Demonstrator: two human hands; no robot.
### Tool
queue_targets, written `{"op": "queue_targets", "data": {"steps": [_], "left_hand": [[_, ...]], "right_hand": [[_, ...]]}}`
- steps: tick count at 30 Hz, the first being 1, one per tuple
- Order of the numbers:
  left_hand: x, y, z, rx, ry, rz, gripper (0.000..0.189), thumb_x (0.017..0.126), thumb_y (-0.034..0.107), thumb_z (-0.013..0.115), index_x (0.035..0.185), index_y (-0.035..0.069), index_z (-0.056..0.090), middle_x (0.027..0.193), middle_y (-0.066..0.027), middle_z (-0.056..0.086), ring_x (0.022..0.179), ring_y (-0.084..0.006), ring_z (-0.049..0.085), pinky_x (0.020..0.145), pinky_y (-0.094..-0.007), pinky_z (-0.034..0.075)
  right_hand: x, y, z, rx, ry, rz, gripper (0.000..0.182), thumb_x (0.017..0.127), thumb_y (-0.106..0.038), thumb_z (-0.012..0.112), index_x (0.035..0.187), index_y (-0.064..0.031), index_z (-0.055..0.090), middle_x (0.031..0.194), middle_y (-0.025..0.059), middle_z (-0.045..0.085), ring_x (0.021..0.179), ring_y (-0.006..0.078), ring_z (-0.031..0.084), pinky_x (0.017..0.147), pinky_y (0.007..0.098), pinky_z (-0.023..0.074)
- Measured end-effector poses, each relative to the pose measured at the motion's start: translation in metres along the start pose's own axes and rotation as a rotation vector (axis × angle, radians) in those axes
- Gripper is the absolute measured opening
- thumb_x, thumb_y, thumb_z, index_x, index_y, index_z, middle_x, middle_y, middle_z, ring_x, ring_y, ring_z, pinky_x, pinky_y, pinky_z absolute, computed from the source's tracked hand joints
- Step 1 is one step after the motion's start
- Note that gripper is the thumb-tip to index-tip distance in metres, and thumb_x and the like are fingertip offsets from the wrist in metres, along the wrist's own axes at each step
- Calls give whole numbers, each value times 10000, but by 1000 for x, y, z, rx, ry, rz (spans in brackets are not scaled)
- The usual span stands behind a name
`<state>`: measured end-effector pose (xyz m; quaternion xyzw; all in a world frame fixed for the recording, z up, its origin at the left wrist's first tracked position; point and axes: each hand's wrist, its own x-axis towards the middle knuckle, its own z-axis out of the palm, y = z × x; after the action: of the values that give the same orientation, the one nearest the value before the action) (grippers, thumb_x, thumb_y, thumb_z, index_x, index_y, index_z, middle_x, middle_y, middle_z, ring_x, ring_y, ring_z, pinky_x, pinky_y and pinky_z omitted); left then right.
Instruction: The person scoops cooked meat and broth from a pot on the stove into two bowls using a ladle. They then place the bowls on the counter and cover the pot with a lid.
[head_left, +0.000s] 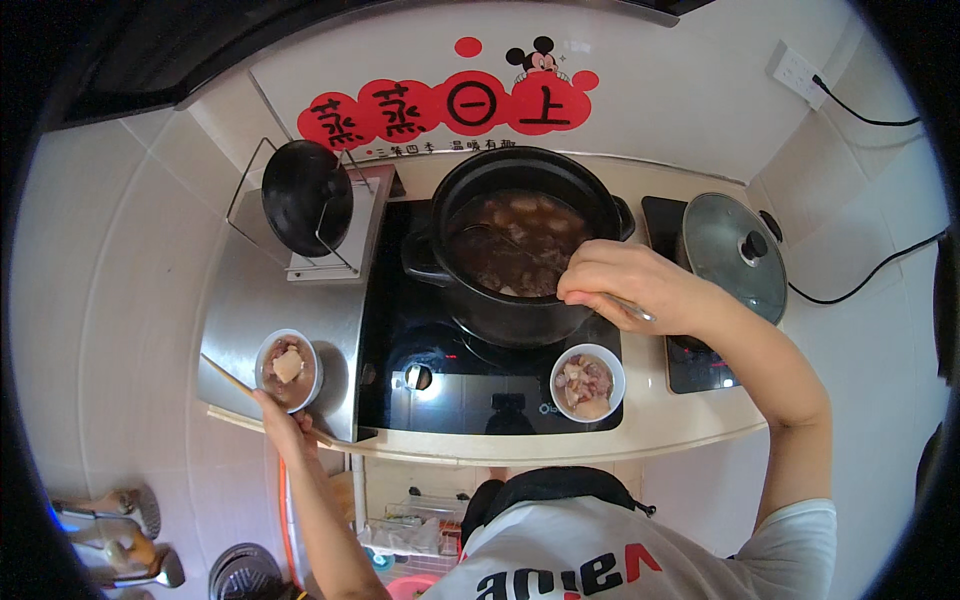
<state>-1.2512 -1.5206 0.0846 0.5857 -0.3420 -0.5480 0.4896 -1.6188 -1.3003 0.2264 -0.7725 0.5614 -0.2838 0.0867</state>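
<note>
My right hand (630, 285) closes around the metal handle of a utensil (634, 308) at the near right rim of a black two-handled pot (517, 319). Brown broth with pieces of meat (525, 225) fills much of the pot, and the utensil's far end is hard to make out in it. At the left, my left hand (289, 431) grips the near side of a white bowl (318, 375) of meat and broth. Wooden chopsticks (225, 373) pass by its thumb. Another white bowl (556, 379) with meat pieces stands on the cooktop's near right corner.
The pot sits on a black glass cooktop (405, 300). A wire rack (244, 176) holds a black round lid or pan (304, 199) at the back left. A glass-lidded pot (720, 247) occupies a second cooker (694, 371) at right. Cords (862, 296) hang along the wall.
</note>
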Motion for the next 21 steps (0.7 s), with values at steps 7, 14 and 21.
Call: {"op": "queue_targets", "data": {"steps": [7, 14, 21], "left_hand": [[9, 3, 2, 53, 50, 7, 456, 852, 493, 395, 865, 43, 467, 609, -16, 424, 438, -77, 351, 344, -203, 262], [16, 3, -4, 162, 84, 53, 483, 821, 537, 417, 833, 56, 460, 580, -16, 408, 404, -82, 325, 333, -207, 247], [-39, -31, -44, 217, 236, 342, 379, 842, 381, 481, 900, 16, 559, 590, -1, 439, 461, -41, 346, 381, -175, 238]], "right_hand": [[8, 8, -26, 139, -43, 139, 164, 843, -153, 472, 830, 0, 531, 714, 127, 560, 633, 228, 563, 590, 307, 443], [10, 38, -8, 747, 497, 884, 319, 896, -284, 377, 856, 10, 497, 687, 106, 554, 538, 143, 566, 503, 231, 457], [-3, 43, -18, 637, 532, 760, 285, 900, -253, 389, 853, 7, 495, 695, 80, 540, 560, 138, 572, 506, 227, 458]]}}
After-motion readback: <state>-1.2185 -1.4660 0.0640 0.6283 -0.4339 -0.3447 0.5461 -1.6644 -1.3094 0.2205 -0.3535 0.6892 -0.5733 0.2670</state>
